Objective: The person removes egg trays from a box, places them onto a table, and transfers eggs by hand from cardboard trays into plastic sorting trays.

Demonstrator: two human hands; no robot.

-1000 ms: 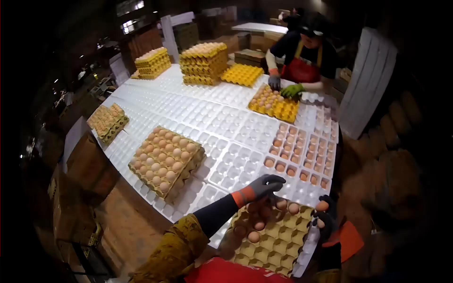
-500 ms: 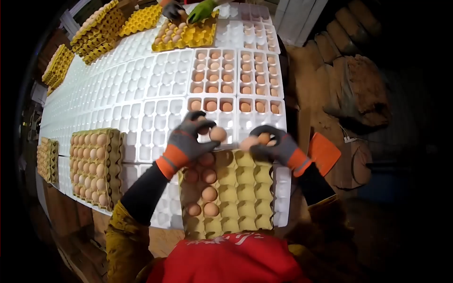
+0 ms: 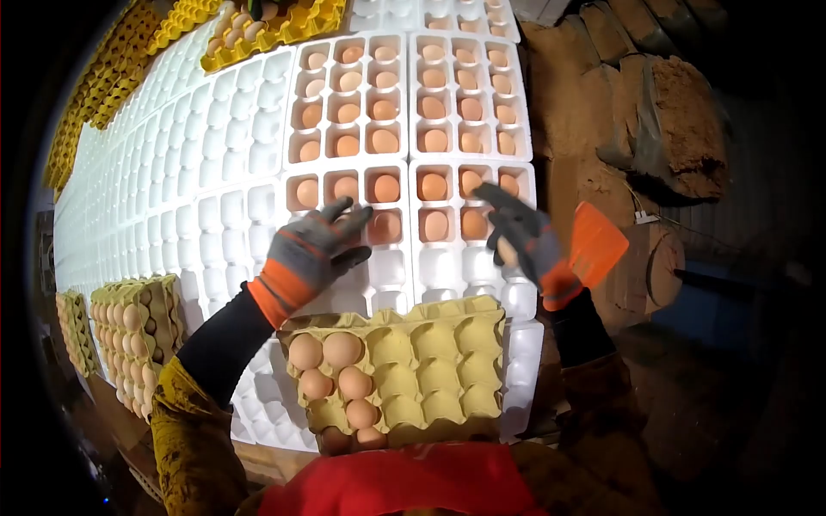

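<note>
My left hand (image 3: 314, 249), in a grey glove with an orange cuff, is over a white foam tray (image 3: 409, 193). Its fingers are extended beside a brown egg (image 3: 385, 227) in a cell, with the thumb apart. What lies under the palm is hidden. My right hand (image 3: 527, 241), gloved alike, hovers over the neighbouring foam tray, fingers pointing at its eggs. A pale egg (image 3: 508, 252) shows under its palm, between thumb and curled fingers. Nearest my body, a yellowish pulp egg tray (image 3: 439, 365) holds several eggs on its left side, beside bare cups.
More filled foam trays (image 3: 348, 99) lie beyond my hands. Pulp trays stacked with eggs (image 3: 133, 335) stand at the left. Yellow trays (image 3: 275, 39) are at the back, near part of another person's hand. An orange flap (image 3: 596, 245) hangs past the right edge.
Both hands have moved forward over the foam trays. More eggs now sit in the second row of cells. The left hand's fingers have spread. The view has shifted closer.
</note>
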